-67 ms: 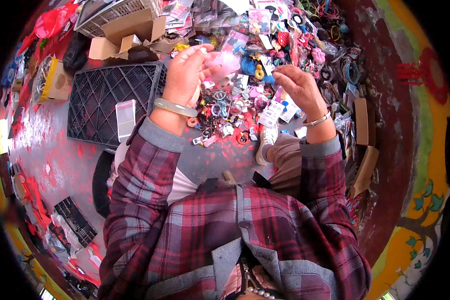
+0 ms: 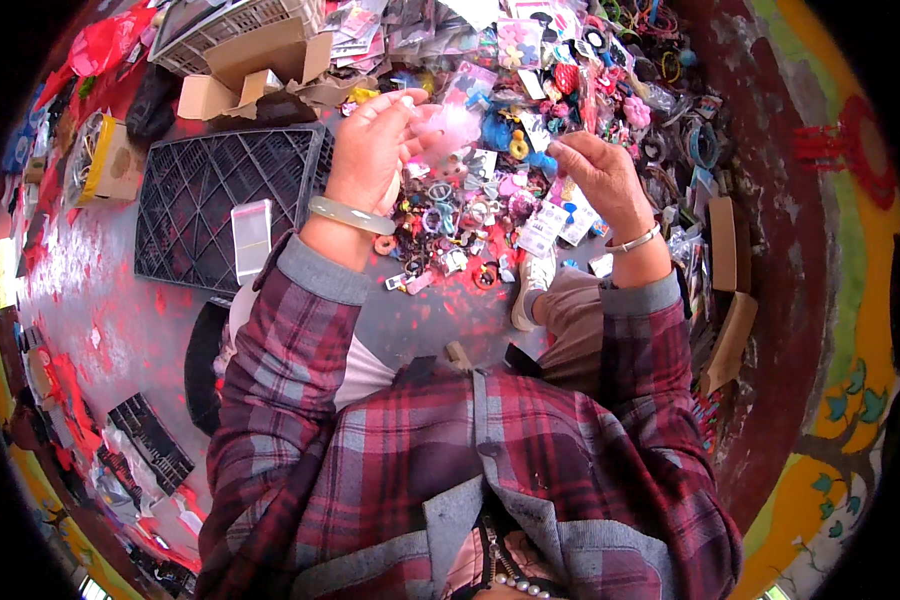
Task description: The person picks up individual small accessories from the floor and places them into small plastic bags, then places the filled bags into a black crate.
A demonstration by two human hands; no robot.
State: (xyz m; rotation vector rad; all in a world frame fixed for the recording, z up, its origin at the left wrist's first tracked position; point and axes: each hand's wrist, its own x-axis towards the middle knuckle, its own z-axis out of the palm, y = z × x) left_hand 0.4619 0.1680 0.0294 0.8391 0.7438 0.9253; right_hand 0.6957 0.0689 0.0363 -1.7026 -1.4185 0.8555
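Observation:
My left hand (image 2: 368, 150) is raised over the heap, thumb and fingers closed on a pink gauzy thing (image 2: 454, 126), pale and slightly see-through; its exact kind is unclear. My right hand (image 2: 602, 182) hovers to the right with thumb and forefinger pinched together. Whatever lies in that pinch is too small to make out. Below and between both hands spreads a heap of hair ties and small trinkets (image 2: 438, 218). Some white printed cards (image 2: 542, 228) lie under the right hand, and a yellow ring-shaped piece (image 2: 518, 146) sits between the hands.
A black plastic crate (image 2: 220, 190) stands left of my left arm, with a clear-wrapped white card pack (image 2: 252, 238) on it. An opened cardboard box (image 2: 260, 60) sits behind it. Packaged goods (image 2: 420, 30) pile up at the back. Cardboard flaps (image 2: 732, 340) stand at right by the painted wall.
My right hand has shifted very slightly to the right, its fingertips still pinched. The left hand stays in place with the pink gauzy thing.

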